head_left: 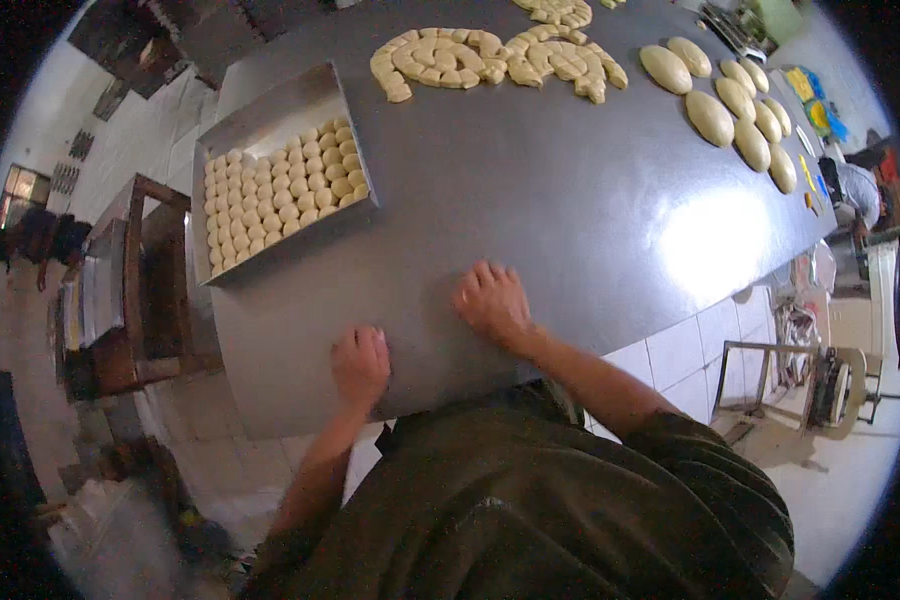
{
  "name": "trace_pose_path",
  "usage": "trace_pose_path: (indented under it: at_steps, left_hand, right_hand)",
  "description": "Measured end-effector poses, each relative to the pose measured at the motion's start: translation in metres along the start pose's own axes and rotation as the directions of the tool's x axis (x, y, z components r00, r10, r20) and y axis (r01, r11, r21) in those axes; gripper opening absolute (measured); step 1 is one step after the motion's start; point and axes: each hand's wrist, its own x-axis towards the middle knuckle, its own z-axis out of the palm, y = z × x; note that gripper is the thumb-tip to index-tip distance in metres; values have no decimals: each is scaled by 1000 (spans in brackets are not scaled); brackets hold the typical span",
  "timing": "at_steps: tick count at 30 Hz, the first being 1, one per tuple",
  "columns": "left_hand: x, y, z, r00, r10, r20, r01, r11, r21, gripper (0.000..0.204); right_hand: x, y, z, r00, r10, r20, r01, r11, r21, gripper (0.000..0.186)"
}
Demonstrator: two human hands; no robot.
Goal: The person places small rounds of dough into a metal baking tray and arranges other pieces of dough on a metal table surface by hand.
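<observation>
Both my hands rest near the front edge of the grey metal table [540, 200]. My left hand [361, 362] is closed, its fingers curled down against the tabletop. Farther forward and to the right, my right hand [492, 300] is cupped with bent fingers on the surface. Anything under either palm is hidden. Beyond my left hand, a square metal tray [280, 112] stands at the table's left side. Rows of small round dough balls [280, 195] fill most of it, and its far left part shows bare metal.
Flattened dough cut into small pieces [440, 60] lies at the far side, beside a similar cut sheet [565, 62]. Several large oval dough pieces [710, 118] sit at far right. A wooden rack [135, 290] stands left of the table; a metal-framed device [835, 390] is on the right floor.
</observation>
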Motion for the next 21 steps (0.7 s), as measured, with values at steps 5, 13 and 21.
trace_pose_path:
  at_steps: [5,13,21]
  left_hand:
    - [65,38,19,996,-85,-29,82,992,-96,15]
    - [63,-8,19,979,-134,-154,133,991,-14,8]
    - [18,-3,4,995,-92,-27,89,993,-80,20]
  right_hand:
    - [95,-6,9,973,99,-207,-123,986,-108,24]
    - [93,20,-19,999,26,-41,-27,999,-28,23]
    - [67,47,22,967,-100,-234,78,992,-100,17]
